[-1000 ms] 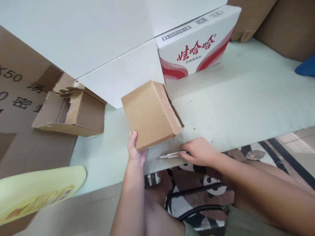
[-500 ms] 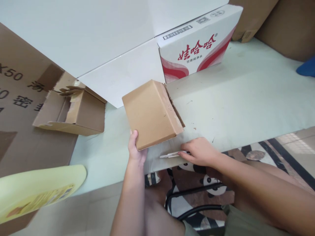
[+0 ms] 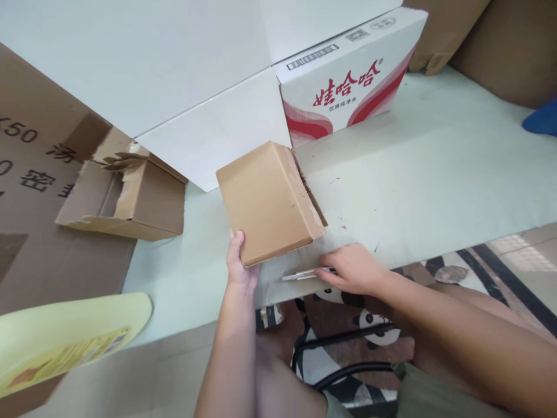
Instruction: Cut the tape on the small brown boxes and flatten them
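My left hand grips the near left corner of a small brown cardboard box, thumb on top and the other fingers hidden beneath. The box is tilted, and its right end has a torn, ragged edge. To the right and nearer to me, my right hand is closed round a utility knife. Its slim blade points left, below the box and apart from it. Most of the knife's handle is hidden in my fingers.
A pale green cloth covers the table, with small scraps on it. White cartons stand along the back. At left are an opened cardboard box, a big printed carton and a yellow-green plastic container. Something blue lies far right.
Both hands, the box and the knife stay practically where they were. The whole view has shifted very slightly.
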A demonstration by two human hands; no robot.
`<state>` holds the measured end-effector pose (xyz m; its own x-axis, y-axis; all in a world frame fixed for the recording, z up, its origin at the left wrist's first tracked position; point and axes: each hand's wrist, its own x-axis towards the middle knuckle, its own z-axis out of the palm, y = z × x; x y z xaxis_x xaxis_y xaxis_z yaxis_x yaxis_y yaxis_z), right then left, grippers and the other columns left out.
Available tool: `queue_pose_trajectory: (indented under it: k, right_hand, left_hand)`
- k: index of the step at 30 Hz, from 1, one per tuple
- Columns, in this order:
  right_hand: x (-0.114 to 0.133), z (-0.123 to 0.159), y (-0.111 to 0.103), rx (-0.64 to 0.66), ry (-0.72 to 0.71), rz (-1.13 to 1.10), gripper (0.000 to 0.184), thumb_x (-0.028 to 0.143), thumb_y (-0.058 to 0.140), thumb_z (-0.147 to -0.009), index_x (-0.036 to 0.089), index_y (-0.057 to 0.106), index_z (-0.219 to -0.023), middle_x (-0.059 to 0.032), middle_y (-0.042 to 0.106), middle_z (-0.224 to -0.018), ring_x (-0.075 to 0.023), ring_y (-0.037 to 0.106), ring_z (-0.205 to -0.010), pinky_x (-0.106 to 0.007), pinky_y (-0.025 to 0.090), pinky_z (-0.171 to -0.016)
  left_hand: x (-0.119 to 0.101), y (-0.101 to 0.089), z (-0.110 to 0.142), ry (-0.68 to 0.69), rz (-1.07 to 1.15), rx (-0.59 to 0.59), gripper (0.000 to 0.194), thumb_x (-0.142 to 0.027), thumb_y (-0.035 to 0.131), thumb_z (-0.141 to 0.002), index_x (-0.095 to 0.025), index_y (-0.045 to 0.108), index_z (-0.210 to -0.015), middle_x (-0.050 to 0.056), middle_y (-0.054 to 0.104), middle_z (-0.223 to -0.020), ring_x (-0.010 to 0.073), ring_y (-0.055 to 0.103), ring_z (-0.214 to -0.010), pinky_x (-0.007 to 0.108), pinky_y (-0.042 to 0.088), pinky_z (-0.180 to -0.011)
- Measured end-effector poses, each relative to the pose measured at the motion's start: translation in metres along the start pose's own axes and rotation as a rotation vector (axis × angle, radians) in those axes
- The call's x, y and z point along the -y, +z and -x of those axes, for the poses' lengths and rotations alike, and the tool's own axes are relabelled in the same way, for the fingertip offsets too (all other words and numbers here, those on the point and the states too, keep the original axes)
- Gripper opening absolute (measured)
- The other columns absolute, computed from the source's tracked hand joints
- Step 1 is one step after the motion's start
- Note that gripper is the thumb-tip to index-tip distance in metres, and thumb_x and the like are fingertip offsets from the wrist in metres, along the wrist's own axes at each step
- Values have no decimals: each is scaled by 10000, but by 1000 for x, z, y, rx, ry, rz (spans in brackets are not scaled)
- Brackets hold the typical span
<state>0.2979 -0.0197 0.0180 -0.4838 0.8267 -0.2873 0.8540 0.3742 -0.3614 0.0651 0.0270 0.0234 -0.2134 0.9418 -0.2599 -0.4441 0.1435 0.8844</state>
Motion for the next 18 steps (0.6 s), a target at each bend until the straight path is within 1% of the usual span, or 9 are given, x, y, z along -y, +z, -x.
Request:
queue_pose_trajectory:
  k: [5, 11, 18]
  right_hand:
    - [0, -1, 0, 3, 1, 0, 441, 452, 424, -1009, 187, 721, -820, -84, 764, -762, -209, 674, -692, -311, 177, -568]
    - [1, 0, -2, 9, 6, 13, 430, 445, 429, -1010, 189, 733, -845, -87, 769, -775, -215, 678, -697, -314, 196, -568]
    - [1, -1, -1, 9, 1, 27, 437, 462, 419, -1013, 197, 730, -860, -84, 772, -795, -225, 694, -721, -317, 214, -571]
  left_hand:
    - [0, 0, 1, -13, -34, 12, 549, -526, 787, -675, -244, 666, -1131, 69, 712, -1209, 313, 616, -1229, 392, 501, -952]
    - [1, 1, 1, -9, -16, -6, 553, -508, 791, -668, -230, 665, -1129, 82, 711, -1195, 315, 633, -1184, 392, 503, -930]
    - [3, 0, 1, -17, -44, 18, 578, -495, 797, -672, -245, 617, -1161, 66, 707, -1158, 294, 638, -1164, 375, 493, -917]
